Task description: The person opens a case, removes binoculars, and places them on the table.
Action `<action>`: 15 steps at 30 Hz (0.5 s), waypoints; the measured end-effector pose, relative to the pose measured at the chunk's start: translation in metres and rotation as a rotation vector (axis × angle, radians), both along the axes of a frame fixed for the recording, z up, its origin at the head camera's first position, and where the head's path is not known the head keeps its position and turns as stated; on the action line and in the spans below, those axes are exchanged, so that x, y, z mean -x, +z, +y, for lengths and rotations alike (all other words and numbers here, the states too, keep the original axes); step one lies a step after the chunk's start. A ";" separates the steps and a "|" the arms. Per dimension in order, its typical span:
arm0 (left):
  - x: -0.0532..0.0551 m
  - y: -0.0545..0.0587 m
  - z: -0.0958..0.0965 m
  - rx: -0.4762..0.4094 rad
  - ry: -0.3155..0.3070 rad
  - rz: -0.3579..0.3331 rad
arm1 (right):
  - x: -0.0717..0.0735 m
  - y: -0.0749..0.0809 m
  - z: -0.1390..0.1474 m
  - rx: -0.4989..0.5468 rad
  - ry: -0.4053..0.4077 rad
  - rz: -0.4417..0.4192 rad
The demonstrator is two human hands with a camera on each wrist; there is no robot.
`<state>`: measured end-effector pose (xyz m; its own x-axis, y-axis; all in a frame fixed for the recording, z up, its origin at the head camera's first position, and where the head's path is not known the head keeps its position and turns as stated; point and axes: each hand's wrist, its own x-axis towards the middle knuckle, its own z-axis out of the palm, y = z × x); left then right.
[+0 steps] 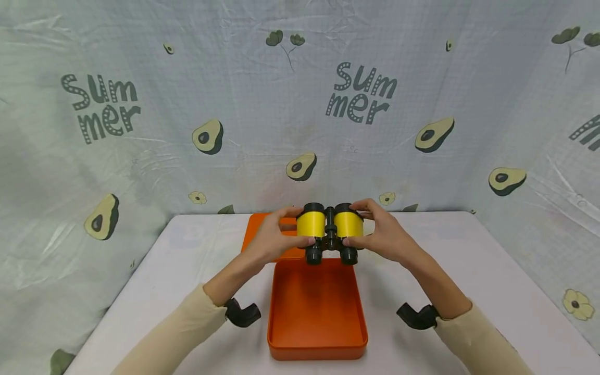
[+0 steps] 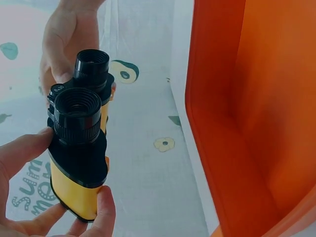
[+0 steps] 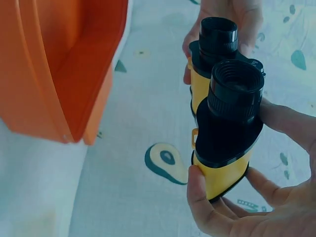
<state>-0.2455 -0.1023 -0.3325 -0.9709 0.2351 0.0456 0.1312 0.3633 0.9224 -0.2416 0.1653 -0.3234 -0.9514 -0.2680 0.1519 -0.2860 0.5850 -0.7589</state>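
Note:
Yellow-and-black binoculars (image 1: 330,229) are held up by both hands, above the back end of an open orange box (image 1: 319,312). My left hand (image 1: 274,234) grips the left barrel, thumb near the eyepiece and fingers round the outer side. On the other barrel, my right hand (image 1: 386,232) holds in the same way. The eyepieces (image 2: 78,106) point toward the person, as the left wrist view shows. In the right wrist view the yellow barrel (image 3: 222,175) sits between the thumb and the fingers.
The box's orange lid (image 1: 258,229) lies folded back behind it on the white table (image 1: 206,291). Behind the table hangs a pale cloth (image 1: 253,130) printed with avocados and lettering. Black wrist mounts (image 1: 242,314) stick out from both forearms.

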 end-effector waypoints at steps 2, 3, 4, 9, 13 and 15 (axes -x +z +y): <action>0.005 0.003 0.002 -0.012 -0.010 0.000 | 0.005 0.003 0.001 -0.002 0.001 0.015; 0.007 0.005 0.002 -0.016 -0.014 0.001 | 0.007 0.004 0.002 -0.006 -0.003 0.020; 0.010 0.006 0.003 -0.021 -0.020 0.002 | 0.010 0.005 0.002 -0.009 -0.009 0.021; 0.024 0.006 0.005 -0.040 -0.044 0.017 | 0.023 0.008 0.005 -0.011 -0.029 0.006; 0.035 0.004 0.007 -0.043 -0.056 0.019 | 0.033 0.008 0.008 0.002 -0.017 0.001; 0.040 0.003 0.009 -0.039 -0.060 0.020 | 0.038 0.008 0.010 0.003 -0.012 0.000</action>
<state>-0.2859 -0.0935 -0.3293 -0.9540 0.2904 0.0746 0.1698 0.3181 0.9327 -0.2797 0.1752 -0.3155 -0.9546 -0.2560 0.1525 -0.2787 0.5859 -0.7609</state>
